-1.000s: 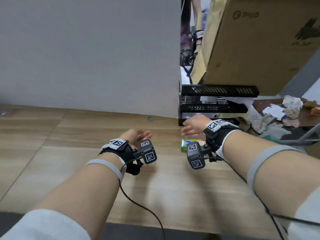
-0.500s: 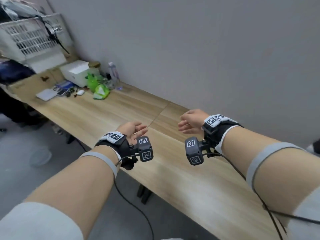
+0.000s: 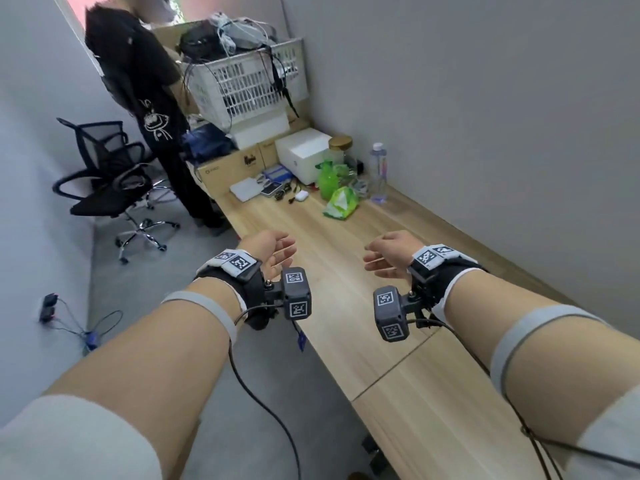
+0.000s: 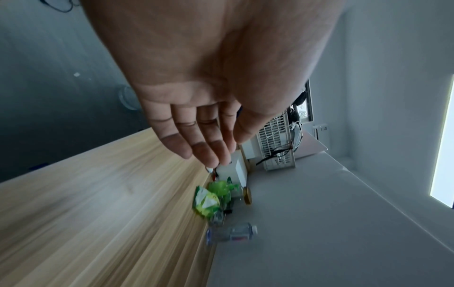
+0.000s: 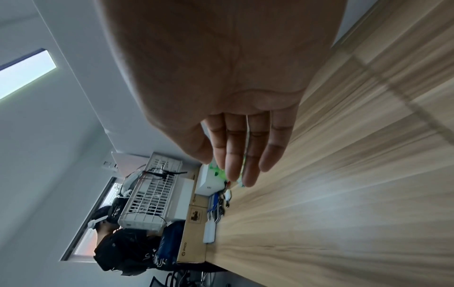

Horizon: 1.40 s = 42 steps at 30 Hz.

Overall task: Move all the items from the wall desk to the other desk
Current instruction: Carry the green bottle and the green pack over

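Wood-grain desk: the wall desk (image 3: 349,271) runs along the grey wall; its items sit clustered at the far end, well apart from both hands.
Items: green packet (image 3: 341,204) nearest, green bottle (image 3: 327,180) just behind it, clear water bottle (image 3: 378,173) by the wall, jar with a gold lid (image 3: 340,147), white box (image 3: 304,155), small white and blue gadgets (image 3: 273,188) towards the desk's edge.
Left hand (image 3: 273,251): empty, fingers relaxed and loosely spread, palm turned inward over the desk's near edge.
Right hand (image 3: 389,252): empty, fingers straight and together, hovering above the bare wood.
Step, as I judge it: approaching the cluster for a pick-up.
Doing it well: take the packet first, since it is nearest; grip the upright bottles low, one per hand, so neighbours are not toppled.
Writing: cardboard carton (image 5: 191,250) beyond the desk's end reads "PICO" in the right wrist view; bottle label too blurred to read.
Beyond: white basket (image 3: 242,88) of cables, a black office chair (image 3: 107,178), a person in black (image 3: 149,98).
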Each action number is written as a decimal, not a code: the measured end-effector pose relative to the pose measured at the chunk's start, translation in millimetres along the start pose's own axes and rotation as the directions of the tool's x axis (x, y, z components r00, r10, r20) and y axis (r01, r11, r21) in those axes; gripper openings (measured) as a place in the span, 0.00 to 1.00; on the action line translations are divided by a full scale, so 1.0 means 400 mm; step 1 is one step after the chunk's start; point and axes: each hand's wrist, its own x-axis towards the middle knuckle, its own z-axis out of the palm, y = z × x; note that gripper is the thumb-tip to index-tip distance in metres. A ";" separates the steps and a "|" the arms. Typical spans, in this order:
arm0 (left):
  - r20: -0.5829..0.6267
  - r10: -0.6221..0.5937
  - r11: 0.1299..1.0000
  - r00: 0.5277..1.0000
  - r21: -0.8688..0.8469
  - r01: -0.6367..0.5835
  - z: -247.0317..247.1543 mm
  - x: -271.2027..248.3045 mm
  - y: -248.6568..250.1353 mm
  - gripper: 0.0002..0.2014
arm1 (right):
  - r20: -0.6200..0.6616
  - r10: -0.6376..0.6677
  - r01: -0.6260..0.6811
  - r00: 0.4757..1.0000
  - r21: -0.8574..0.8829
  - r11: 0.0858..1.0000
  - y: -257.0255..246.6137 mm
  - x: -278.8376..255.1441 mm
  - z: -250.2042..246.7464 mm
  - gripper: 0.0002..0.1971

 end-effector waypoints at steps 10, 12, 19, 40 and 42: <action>-0.068 0.025 1.000 0.997 -0.004 -0.025 -0.103 0.310 0.179 0.09 | 0.034 0.040 -0.039 0.999 -0.011 0.999 -0.142 0.344 0.178 0.06; -0.039 -0.014 1.000 0.999 -0.003 0.014 -0.112 0.394 0.196 0.08 | 0.020 0.056 -0.056 0.998 -0.021 0.998 -0.144 0.407 0.201 0.05; 0.107 -0.112 0.992 0.988 0.064 0.105 -0.155 0.728 0.290 0.09 | -0.125 0.150 -0.154 0.981 -0.017 0.988 -0.198 0.661 0.294 0.07; 0.374 -0.187 0.929 0.908 0.369 0.040 -0.122 1.448 0.518 0.07 | -0.553 0.252 -0.432 0.794 -0.223 0.874 -0.266 1.178 0.468 0.09; 0.413 -0.183 0.917 0.892 0.398 0.004 -0.064 1.485 0.509 0.11 | -0.604 0.256 -0.492 0.755 -0.263 0.830 -0.246 1.213 0.440 0.18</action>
